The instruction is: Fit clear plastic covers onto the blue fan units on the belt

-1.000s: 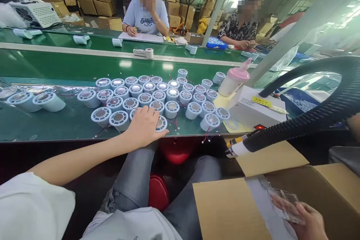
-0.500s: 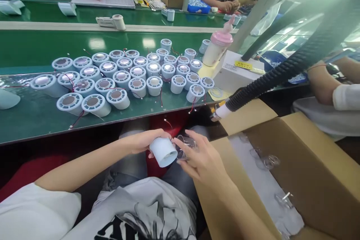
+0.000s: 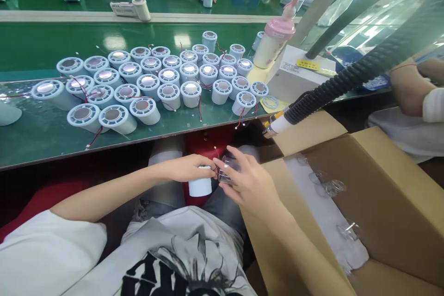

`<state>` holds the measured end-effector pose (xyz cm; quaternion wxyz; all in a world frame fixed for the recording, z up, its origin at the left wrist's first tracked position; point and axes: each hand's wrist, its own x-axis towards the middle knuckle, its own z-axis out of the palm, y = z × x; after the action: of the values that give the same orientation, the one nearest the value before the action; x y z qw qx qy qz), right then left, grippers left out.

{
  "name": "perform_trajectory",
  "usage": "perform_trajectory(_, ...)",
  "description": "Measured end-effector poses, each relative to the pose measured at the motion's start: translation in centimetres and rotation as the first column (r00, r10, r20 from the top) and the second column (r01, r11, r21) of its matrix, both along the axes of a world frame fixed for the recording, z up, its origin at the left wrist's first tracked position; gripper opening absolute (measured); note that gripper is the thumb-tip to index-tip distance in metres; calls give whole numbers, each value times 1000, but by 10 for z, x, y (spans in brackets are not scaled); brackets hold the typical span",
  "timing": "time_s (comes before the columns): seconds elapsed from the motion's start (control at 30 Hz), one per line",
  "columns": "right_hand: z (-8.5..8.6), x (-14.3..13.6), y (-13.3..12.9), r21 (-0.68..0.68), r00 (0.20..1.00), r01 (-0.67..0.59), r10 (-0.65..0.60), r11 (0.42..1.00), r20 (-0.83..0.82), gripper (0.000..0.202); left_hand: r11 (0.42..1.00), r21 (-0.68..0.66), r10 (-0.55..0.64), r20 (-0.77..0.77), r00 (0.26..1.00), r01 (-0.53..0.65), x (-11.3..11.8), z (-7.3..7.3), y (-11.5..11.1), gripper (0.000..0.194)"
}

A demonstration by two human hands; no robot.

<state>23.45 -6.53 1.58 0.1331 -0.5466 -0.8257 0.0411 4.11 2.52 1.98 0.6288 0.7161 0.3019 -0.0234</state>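
While the left grip (image 3: 185,168) is closed around one pale blue housing (image 3: 200,188) above the lap (image 3: 169,194), apart from the table (image 3: 173,123), I would think first about a fall. The fingers bend over its upper part, so if their pressure becomes weak (the wall looks smooth), the housing could slide downward, as nothing seems to support it from below. The right grip (image 3: 253,185) has a clear plastic piece (image 3: 229,169) between its thumb and fingers, close to the housing; whether these two touch, I cannot tell. Such a piece seems thin to me, and too hard a pinch could crack it or make it jump away. One thin wire (image 3: 217,152) with a small pale connector rises just beside the fingers; if it gets caught between the two parts, it could be bent or pulled loose, and this is my main worry.

Other dangers are around the arms. The black hose (image 3: 333,85) hangs with its nozzle (image 3: 280,124) near the carton (image 3: 381,194), so a right arm (image 3: 298,240) raised carelessly could knock it. Also the front housings (image 3: 120,122) stand crowded near the table's edge, and a wire (image 3: 94,138) reaches there; an elbow which catches it could drag its housing off.
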Motion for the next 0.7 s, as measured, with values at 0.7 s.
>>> perform_trajectory(0.7,-5,0,-1,-519,311,61,-510,853,-802,25,961,253,23,332,943,-112,-6,-25,-11,65)
